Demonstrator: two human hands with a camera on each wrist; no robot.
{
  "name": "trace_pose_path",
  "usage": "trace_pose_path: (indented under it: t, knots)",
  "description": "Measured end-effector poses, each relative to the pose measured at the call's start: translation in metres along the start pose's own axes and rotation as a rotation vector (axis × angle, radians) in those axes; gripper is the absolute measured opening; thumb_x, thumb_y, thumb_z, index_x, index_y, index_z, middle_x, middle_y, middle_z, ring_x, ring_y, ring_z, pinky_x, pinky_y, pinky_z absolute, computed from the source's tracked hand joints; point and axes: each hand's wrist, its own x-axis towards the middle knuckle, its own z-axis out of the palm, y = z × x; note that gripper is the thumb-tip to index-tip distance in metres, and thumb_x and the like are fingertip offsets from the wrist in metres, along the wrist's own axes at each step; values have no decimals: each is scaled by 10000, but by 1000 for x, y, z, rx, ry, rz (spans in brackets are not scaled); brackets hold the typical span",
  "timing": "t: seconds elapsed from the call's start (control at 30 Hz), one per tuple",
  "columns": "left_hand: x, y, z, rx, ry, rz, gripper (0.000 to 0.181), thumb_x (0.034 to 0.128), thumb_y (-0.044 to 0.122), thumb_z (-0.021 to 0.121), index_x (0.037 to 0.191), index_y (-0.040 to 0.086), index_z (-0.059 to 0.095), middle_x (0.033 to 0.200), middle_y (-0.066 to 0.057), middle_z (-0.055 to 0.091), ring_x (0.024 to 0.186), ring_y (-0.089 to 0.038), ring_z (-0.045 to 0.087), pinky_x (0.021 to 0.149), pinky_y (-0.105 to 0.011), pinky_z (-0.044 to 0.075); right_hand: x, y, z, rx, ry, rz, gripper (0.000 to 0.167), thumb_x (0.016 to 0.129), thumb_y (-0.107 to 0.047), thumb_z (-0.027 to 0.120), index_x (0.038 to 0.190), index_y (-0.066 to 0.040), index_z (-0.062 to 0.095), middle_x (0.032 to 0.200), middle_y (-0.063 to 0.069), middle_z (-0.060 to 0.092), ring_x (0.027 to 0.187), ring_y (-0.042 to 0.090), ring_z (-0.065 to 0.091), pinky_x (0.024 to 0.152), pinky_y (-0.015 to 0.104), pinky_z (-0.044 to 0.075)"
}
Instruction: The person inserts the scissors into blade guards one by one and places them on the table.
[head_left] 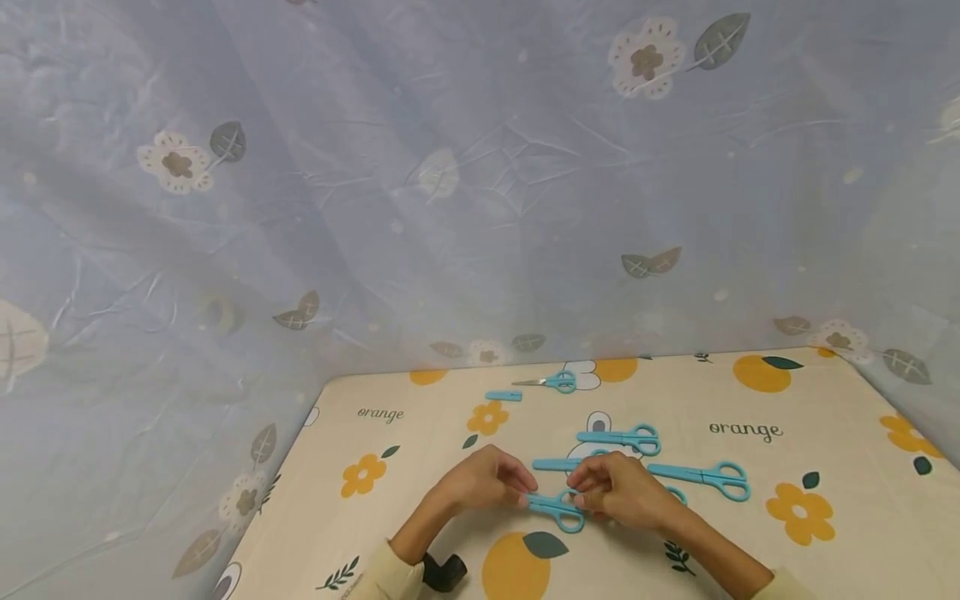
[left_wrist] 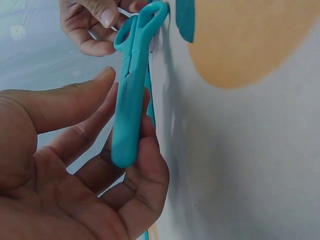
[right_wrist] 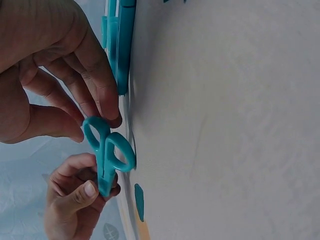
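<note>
My left hand (head_left: 480, 482) holds a pair of light-blue scissors (left_wrist: 129, 115) by the blade end, which sits in a blue cover. The thumb lies along one side and the curled fingers support the other. At the handle loops (right_wrist: 121, 160) is my right hand (head_left: 628, 492), its thumb and fingers loosely bent about one loop; the fingertips are at its edge, and firm contact cannot be made out. The scissors are slightly above the cloth. Just beyond the hands lies another covered pair (head_left: 558, 464), its handle partly hidden by the right hand.
Further covered scissors (head_left: 611, 437) and another pair (head_left: 686, 474) lie behind and right of the hands. Farther back are scissors with bare blades (head_left: 560, 382) beside a loose blue cover (head_left: 503, 396). A black object (head_left: 444, 573) is by the left sleeve. A patterned curtain (head_left: 480, 250) surrounds the table.
</note>
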Motion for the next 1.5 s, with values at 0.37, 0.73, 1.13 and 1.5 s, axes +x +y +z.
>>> trace_pose_path:
  t: [0.37,0.73,1.13,1.5]
  knots:
    - [-2,-8,-2,153,22,60,131,887,55,853,1015,80,844,1003,-30,838,926,-103,732,778,-219,551,4,-2,-4,28,7,29,222,963,-72,771,1151,38,728,1051,126,786,890,243,746,712,384,645]
    - [-13,-7,2,188,29,59,197,895,120,859,1088,86,832,1091,-53,832,988,-152,713,829,-254,545,-2,4,-6,44,-26,54,301,982,-123,756,1216,57,700,1108,122,779,929,235,746,762,329,630]
    - [-21,-6,-4,298,46,70,293,905,209,871,1176,117,811,1187,-31,811,1121,-218,739,988,-361,581,-9,5,-28,71,-31,13,388,1014,-155,729,1305,89,646,1235,205,730,1044,279,748,828,367,651]
    - [-7,-8,-23,327,98,135,353,966,211,811,1287,75,761,1283,-96,779,1209,-342,697,1012,-461,571,0,8,-53,-129,60,-94,463,1010,-242,764,1355,42,642,1262,165,724,1122,263,698,880,226,585]
